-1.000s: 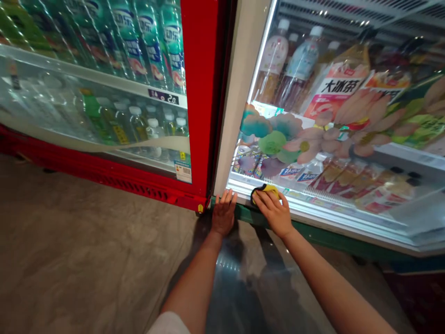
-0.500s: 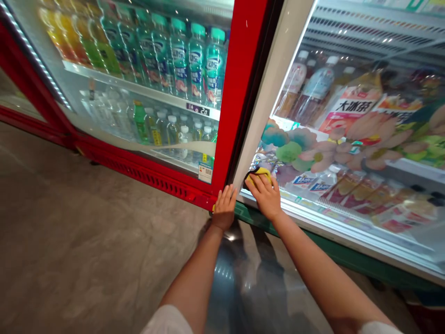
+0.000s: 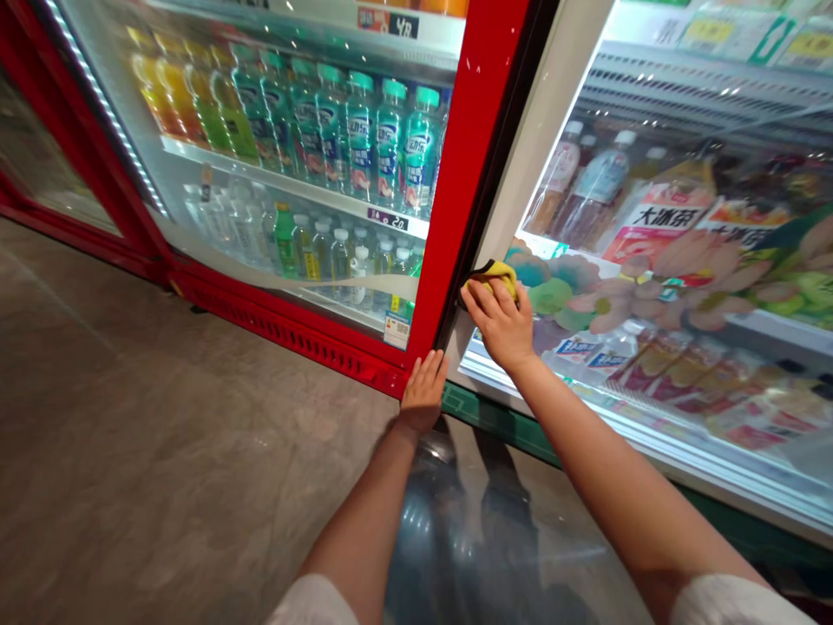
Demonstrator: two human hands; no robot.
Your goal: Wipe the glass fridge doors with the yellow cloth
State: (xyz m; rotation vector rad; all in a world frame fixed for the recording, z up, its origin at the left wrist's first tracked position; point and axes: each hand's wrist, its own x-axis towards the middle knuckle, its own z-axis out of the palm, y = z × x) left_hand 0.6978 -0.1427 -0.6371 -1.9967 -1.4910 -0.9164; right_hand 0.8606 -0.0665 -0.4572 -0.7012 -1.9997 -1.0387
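Note:
My right hand [image 3: 504,325] presses a yellow cloth with a dark edge [image 3: 493,274] against the pale frame [image 3: 524,130] of the right-hand drinks fridge, where the frame meets the glass. The cloth is bunched beneath my fingers. Lower down and to the left, my left hand [image 3: 424,389] lies with fingers stretched upward at the bottom corner, by the gap between the red fridge frame [image 3: 465,156] and the pale one. No object shows in it. Floral decoration [image 3: 608,299] covers part of the glass right of the cloth.
Behind the left glass stand rows of green-capped bottles [image 3: 390,130] and smaller clear bottles [image 3: 339,253]. The right fridge holds tea bottles and cartons [image 3: 670,217]. A green base strip [image 3: 495,425] runs below it. The grey floor [image 3: 162,451] spreads out at the left and below.
My right hand has slid the cloth upward along the pale frame's edge. My left hand stays at the bottom corner. The view has shifted slightly, showing more of the upper shelves.

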